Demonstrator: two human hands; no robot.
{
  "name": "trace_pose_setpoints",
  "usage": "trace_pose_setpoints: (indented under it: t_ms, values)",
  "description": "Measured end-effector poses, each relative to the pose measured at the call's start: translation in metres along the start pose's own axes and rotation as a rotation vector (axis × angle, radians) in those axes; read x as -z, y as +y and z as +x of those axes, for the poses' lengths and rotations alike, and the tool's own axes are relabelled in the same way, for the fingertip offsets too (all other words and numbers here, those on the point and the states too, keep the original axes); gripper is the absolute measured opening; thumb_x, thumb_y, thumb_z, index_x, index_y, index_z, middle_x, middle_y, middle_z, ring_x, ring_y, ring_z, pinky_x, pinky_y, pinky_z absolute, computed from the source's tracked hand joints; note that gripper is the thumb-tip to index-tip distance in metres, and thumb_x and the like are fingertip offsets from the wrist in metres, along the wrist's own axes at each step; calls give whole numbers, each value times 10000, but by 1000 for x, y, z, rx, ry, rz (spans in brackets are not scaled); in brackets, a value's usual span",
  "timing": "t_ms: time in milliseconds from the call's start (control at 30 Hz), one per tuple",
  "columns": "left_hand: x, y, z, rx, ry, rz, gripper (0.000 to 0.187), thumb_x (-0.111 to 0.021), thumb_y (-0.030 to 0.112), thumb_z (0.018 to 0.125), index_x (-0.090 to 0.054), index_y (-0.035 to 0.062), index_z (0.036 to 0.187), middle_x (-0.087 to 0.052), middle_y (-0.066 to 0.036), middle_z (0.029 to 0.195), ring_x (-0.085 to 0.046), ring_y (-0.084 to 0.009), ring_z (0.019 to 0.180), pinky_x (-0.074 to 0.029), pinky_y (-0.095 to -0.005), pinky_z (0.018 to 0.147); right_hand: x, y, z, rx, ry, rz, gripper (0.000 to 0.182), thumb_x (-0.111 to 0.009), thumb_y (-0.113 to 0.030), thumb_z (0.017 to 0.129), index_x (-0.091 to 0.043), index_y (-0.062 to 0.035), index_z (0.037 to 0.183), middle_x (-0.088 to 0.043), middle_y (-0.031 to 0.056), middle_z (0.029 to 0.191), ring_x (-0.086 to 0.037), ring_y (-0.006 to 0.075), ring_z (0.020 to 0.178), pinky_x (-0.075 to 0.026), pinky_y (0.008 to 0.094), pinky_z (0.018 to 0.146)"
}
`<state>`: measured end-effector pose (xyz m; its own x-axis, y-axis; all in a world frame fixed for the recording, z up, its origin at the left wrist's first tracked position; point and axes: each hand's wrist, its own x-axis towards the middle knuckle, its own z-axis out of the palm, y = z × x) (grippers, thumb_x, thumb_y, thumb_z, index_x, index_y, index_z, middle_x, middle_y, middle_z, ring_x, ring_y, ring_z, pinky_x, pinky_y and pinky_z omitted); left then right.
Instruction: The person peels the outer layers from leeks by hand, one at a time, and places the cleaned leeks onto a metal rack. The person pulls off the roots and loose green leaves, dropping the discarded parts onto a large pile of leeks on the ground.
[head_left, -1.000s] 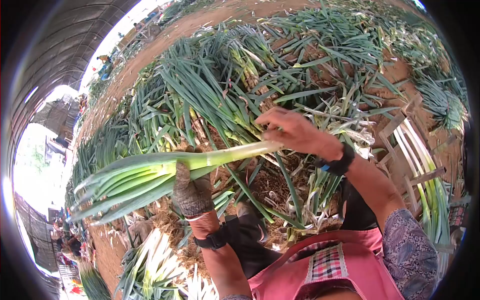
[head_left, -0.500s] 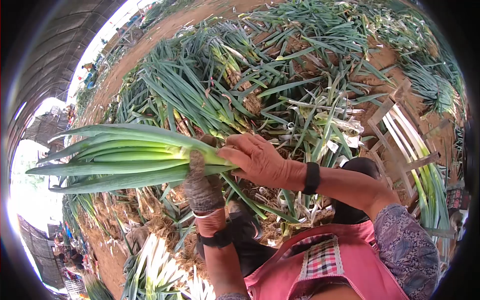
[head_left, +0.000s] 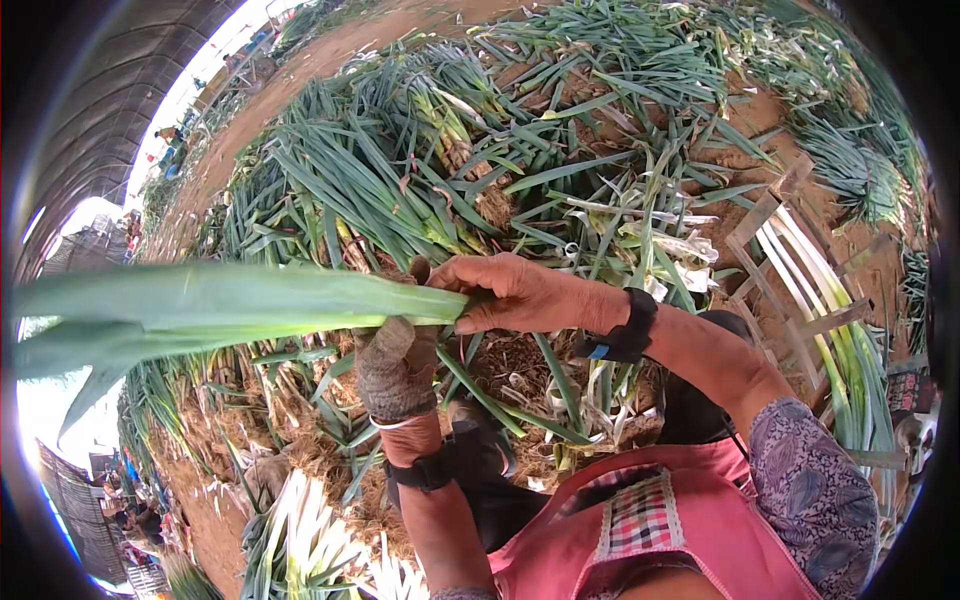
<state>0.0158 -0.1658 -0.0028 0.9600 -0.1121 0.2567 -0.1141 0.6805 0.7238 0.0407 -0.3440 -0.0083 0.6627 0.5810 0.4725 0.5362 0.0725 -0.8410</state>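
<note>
A broad green leek [head_left: 250, 300] lies sideways across the view, its leaves fanning out to the left edge. My left hand [head_left: 398, 370], in a dirty grey glove, is closed around its paler stalk from below. My bare right hand [head_left: 510, 292] pinches the stalk's right end between thumb and fingers, close beside the glove. The leek's far leaves are smeared by motion. Under my hands, loose green leaves and peelings cover the ground.
A big heap of leeks [head_left: 370, 170] lies ahead. At the right, several long white leeks [head_left: 820, 290] rest in a wooden frame [head_left: 760, 225]. Trimmed leeks [head_left: 300, 535] lie at lower left. Bare soil [head_left: 200, 520] shows nearby.
The leek has turned, so its flat side now shows and its leaves reach further left. My right hand has rolled over and pinches the stalk's end; my left hand has shifted slightly.
</note>
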Motion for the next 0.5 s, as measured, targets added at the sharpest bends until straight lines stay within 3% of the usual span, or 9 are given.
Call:
trace_pose_setpoints:
  t_ms: [133, 233, 367, 400, 500]
  values:
    - [6, -6, 0, 34, 162, -58, 524, -669, 54, 751, -442, 71, 1222, -544, -96, 1112, -555, -294, 1025, -490, -461, 845, -1, 9, -1, 73, 65, -244, 378, -700, -115, 762, -500, -20, 1068, -537, 66, 944, -530, 145, 849, -451, 296, 712]
    - [14, -14, 2, 7, 187, 3, 516, -678, 62, 747, -447, 65, 1208, -540, -105, 1110, -570, -284, 972, -497, -462, 829, -2, 10, -5, -6, 60, -139, 376, -717, -129, 746, -498, -24, 1033, -512, 56, 925, -514, 146, 819, -446, 295, 684]
    - [29, -30, -4, -86, 121, 580, 492, -671, 54, 751, -444, 39, 1187, -540, -98, 1085, -564, -235, 943, -496, -392, 815, 0, 11, -2, 118, 111, -239, 367, -741, -150, 720, -480, -31, 950, -452, 42, 839, -465, 142, 751, -407, 288, 624]
    - [34, -28, -6, -122, 125, 750, 486, -669, 52, 752, -443, 32, 1182, -540, -96, 1079, -562, -223, 936, -495, -375, 811, 2, 10, -2, 67, 75, -210, 363, -747, -143, 712, -467, -35, 915, -417, 36, 806, -438, 140, 721, -384, 281, 605]
    - [33, -29, -13, -124, 147, 796, 527, -675, 42, 740, -416, 37, 1199, -546, -99, 1052, -565, -222, 907, -501, -366, 783, 4, 15, -2, -9, 37, -195, 345, -738, -118, 697, -445, -35, 859, -395, 39, 765, -412, 139, 686, -360, 280, 583]
